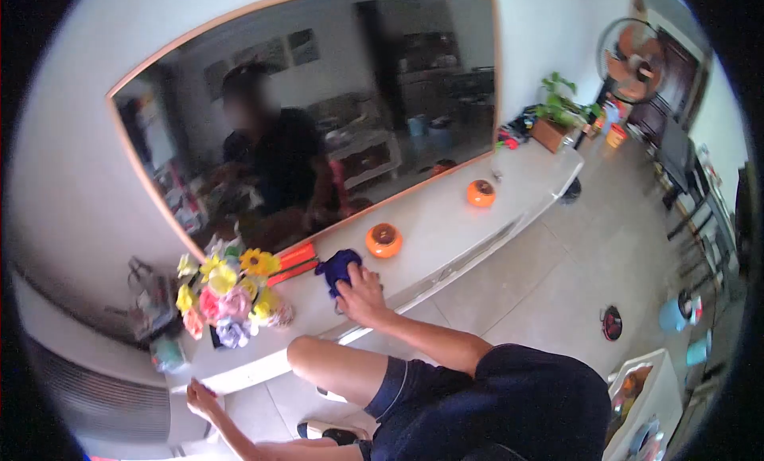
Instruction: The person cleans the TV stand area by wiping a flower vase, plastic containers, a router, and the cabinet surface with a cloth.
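My right hand [364,295] presses on a bunched dark blue cloth [341,272] on the white TV cabinet [434,238]; its fingers lie over the cloth. Just beyond the cloth lies a flat red-orange item [294,264]. To the right of it stands an orange round pot [383,240], with a second orange pot [481,193] farther along. My left hand [203,399] hangs near the cabinet's left end, fingers curled in. Whether it holds anything is too small to make out. A vase of colourful flowers [231,290] stands between my two hands.
A large TV [318,103] rises behind the cabinet, reflecting a person. At the far right end are a potted plant [553,127] and a standing fan [634,61]. A dark ribbed appliance [103,401] is at lower left. A white bin [649,397] stands at lower right.
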